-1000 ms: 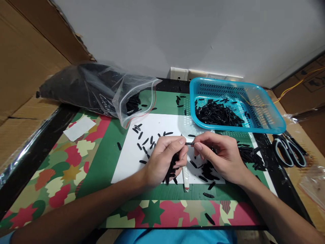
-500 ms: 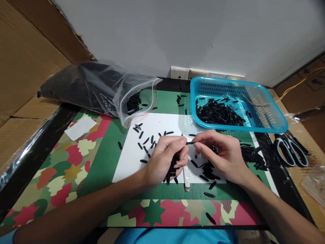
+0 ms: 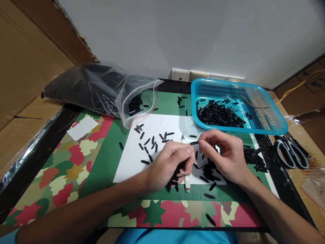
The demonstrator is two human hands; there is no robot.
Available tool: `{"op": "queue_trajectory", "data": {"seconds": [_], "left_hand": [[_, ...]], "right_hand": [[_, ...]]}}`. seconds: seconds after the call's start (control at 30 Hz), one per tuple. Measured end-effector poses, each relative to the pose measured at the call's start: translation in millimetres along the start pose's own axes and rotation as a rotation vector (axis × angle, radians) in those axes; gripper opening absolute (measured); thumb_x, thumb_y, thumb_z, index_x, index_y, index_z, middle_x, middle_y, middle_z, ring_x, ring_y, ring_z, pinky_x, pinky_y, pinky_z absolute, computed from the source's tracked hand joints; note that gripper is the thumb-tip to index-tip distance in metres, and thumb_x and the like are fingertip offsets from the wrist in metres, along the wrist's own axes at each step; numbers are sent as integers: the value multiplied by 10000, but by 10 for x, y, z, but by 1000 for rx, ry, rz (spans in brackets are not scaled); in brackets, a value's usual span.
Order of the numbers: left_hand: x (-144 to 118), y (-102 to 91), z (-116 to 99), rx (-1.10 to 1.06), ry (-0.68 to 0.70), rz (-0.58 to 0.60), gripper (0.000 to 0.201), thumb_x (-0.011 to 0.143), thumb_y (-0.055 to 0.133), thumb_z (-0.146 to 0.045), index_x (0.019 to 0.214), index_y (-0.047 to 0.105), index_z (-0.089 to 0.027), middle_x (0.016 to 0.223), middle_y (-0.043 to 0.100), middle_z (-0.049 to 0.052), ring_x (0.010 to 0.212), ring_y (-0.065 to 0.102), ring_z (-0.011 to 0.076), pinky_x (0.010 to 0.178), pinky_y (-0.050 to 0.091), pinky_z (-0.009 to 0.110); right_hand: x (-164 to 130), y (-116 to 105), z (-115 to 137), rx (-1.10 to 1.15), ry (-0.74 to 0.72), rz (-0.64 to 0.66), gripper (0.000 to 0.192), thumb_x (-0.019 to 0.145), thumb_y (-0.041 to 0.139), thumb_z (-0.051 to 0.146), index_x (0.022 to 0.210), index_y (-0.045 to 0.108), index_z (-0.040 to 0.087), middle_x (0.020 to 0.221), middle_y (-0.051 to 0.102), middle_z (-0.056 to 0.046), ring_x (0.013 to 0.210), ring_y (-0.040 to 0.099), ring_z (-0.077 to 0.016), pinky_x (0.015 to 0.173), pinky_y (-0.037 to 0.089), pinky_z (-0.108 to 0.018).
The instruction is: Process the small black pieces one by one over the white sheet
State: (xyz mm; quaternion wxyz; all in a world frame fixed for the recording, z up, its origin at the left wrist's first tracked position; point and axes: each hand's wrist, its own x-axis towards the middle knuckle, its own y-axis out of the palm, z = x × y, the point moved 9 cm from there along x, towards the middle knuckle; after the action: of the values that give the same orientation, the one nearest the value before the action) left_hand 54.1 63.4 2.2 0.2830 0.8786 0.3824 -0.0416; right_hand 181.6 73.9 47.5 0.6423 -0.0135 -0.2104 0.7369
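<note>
My left hand (image 3: 171, 166) is closed around a clump of small black strips (image 3: 175, 178), whose ends poke out below the fingers. Between the thumb and index finger of my right hand (image 3: 225, 156) is one slim black strip (image 3: 194, 142), its free end pointing left toward my left hand. Both hands hover over a white sheet of paper (image 3: 127, 166) with many loose black strips on it. Under and beside my left hand lies a white pen-like tool (image 3: 187, 184) with a pointed tip, partly covered. A darker heap of pieces (image 3: 209, 171) sits below my right hand.
A blue plastic basket (image 3: 238, 129) holding a pile of black strips stands at the back right. An open zip bag (image 3: 86, 88) full of black material lies back left. Scissors (image 3: 290, 152) rest at the right, near another strip pile (image 3: 254, 159). A paper scrap (image 3: 82, 128) lies left.
My left hand has moved slightly right and down, its thumb now off the single strip. The strip stays in my right hand, which has barely shifted.
</note>
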Motion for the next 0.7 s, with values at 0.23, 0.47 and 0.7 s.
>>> {"op": "queue_trajectory", "data": {"seconds": [0.23, 0.47, 0.7], "left_hand": [[-77, 210, 154, 75, -109, 189, 557, 1016, 589, -600, 657, 550, -175, 531, 409, -48, 414, 354, 60, 373, 308, 180], [-26, 150, 179, -24, -124, 133, 502, 1004, 593, -513, 643, 572, -164, 520, 436, -42, 361, 364, 59, 325, 279, 175], [77, -158, 84, -137, -62, -194, 363, 989, 564, -477, 756, 532, -201, 548, 411, -76, 398, 302, 62, 311, 275, 125]], "right_hand": [[50, 160, -91, 69, 101, -22, 193, 1043, 672, 311, 886, 683, 200, 732, 643, 20, 597, 547, -107, 559, 445, -234], [10, 203, 10, 73, 21, 14, 199, 1089, 612, 304, 1172, 777, 232, 924, 773, -30, 785, 702, -159, 696, 539, -277], [-113, 160, 437, -178, -404, 4, 113, 1001, 710, 162, 1091, 716, 230, 875, 766, -57, 735, 673, -201, 650, 517, -345]]}}
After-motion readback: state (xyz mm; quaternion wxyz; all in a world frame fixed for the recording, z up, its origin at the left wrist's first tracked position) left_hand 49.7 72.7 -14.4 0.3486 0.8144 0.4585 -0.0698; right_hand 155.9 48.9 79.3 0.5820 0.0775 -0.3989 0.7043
